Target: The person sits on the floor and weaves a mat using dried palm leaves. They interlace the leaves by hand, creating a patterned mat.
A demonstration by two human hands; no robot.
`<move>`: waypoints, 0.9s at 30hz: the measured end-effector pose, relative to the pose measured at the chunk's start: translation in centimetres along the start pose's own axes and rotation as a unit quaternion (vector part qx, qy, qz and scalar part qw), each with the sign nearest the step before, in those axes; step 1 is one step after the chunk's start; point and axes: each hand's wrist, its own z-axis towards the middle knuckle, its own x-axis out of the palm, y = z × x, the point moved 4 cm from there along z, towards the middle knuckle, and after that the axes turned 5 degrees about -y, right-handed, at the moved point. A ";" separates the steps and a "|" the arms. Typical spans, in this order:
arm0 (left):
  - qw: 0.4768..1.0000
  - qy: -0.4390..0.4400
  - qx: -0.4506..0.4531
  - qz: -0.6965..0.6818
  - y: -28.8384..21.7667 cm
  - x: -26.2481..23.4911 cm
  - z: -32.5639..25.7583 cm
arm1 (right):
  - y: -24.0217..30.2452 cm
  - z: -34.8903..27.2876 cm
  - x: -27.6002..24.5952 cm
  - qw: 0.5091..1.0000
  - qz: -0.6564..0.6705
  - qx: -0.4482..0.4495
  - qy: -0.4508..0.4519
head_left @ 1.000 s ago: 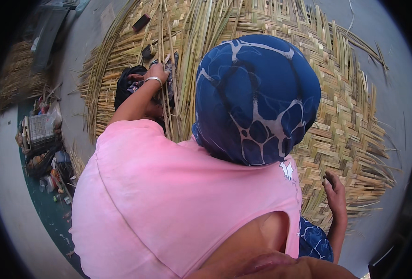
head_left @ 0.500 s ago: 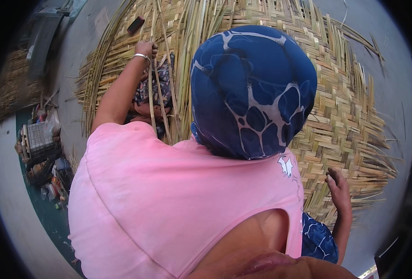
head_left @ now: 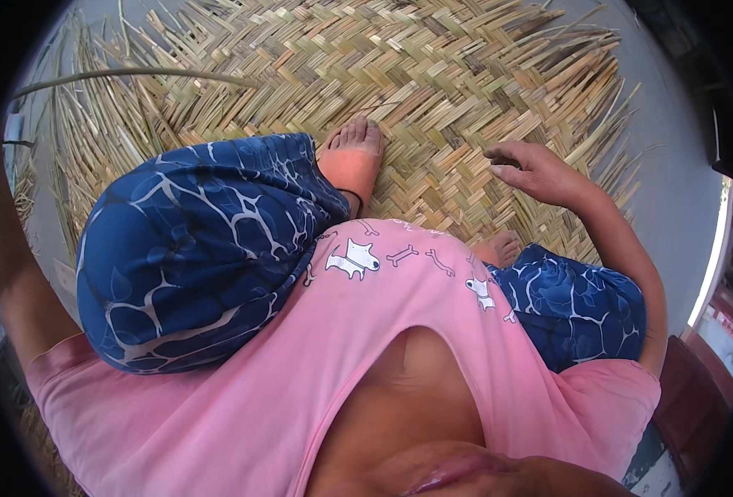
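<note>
While one hand rests, one mat lies.

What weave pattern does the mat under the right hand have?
A herringbone weave of tan and pale green strips on the mat, by the right hand; head view.

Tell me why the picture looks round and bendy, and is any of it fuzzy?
Head view: the fisheye lens curves the woven mat toward a black rim. Daylight is soft and even, with no harsh glare. The right hand and the foot look sharp; the pink shirt nearest the lens is softer. The left hand is out of view.
</note>
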 end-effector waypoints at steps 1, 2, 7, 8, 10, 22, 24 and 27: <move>1.000 -0.010 0.011 0.012 -0.3 -0.1 0.1 | -0.3 -0.1 0.3 0.999 0.032 0.015 -0.004; 0.999 -0.021 0.020 0.024 -0.7 -0.1 -0.1 | -0.2 -0.3 0.4 0.998 0.055 0.010 -0.012; 0.994 -0.057 0.041 0.081 -0.5 0.3 -0.1 | 1.0 0.8 0.2 0.971 0.225 -0.022 -0.081; 0.994 -0.074 0.049 0.064 -0.7 0.2 0.1 | 1.0 1.0 0.1 0.954 0.278 -0.023 -0.107; 0.997 -0.056 0.035 -0.047 -0.8 -1.6 2.7 | 1.4 0.7 -1.4 0.908 0.382 -0.015 -0.170; 0.451 0.167 -0.320 -0.816 -4.4 -1.5 24.3 | -6.1 -3.9 -4.3 0.617 0.686 -0.119 -0.367; 0.447 0.110 -0.346 -0.817 -1.1 2.2 26.1 | -8.3 -5.4 -3.6 0.561 0.720 -0.112 -0.393; 0.404 0.039 -0.421 -0.811 4.9 2.2 27.5 | -14.2 -8.5 -1.9 0.508 0.736 -0.092 -0.438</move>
